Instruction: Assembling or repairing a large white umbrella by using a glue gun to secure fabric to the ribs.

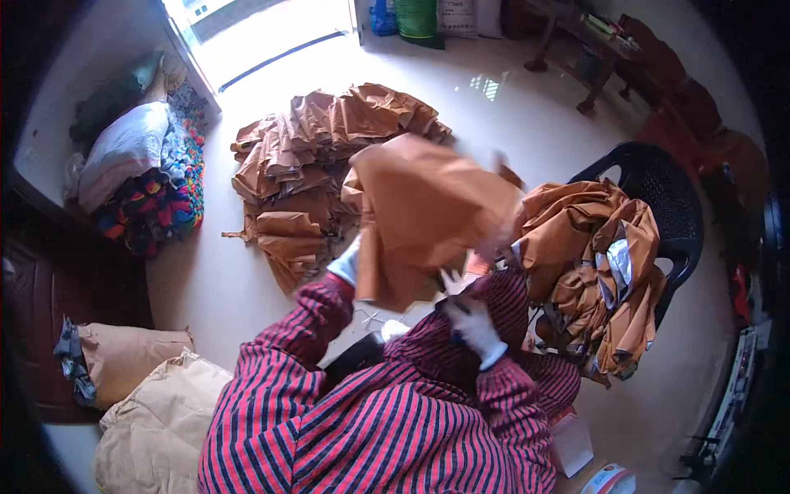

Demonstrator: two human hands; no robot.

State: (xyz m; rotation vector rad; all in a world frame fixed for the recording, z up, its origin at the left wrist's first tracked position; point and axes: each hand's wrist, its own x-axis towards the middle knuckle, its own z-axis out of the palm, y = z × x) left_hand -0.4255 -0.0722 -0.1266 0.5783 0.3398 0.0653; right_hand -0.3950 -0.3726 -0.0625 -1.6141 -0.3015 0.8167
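Note:
A brown piece of cloth [432,210], blurred by motion, is raised in front of me. My left hand [346,263], in a white glove, grips its left edge; the cloth covers most of those fingers. My right hand [473,323], gloved in white too, is over my striped lap just below the cloth's lower right edge. Its fingers look spread, though slightly smeared, and I see nothing held in them. Beyond the raised piece, a pile of similar brown pieces [288,148] lies on the floor. More brown cloth [568,222] is heaped on a black plastic chair [687,206] at the right.
Folded blankets [136,156] are stacked by the doorway at the left. A brown bundle [132,354] and a beige sack [164,420] lie at the lower left. A green container [418,20] stands at the back, and a wooden table [592,53] at the back right.

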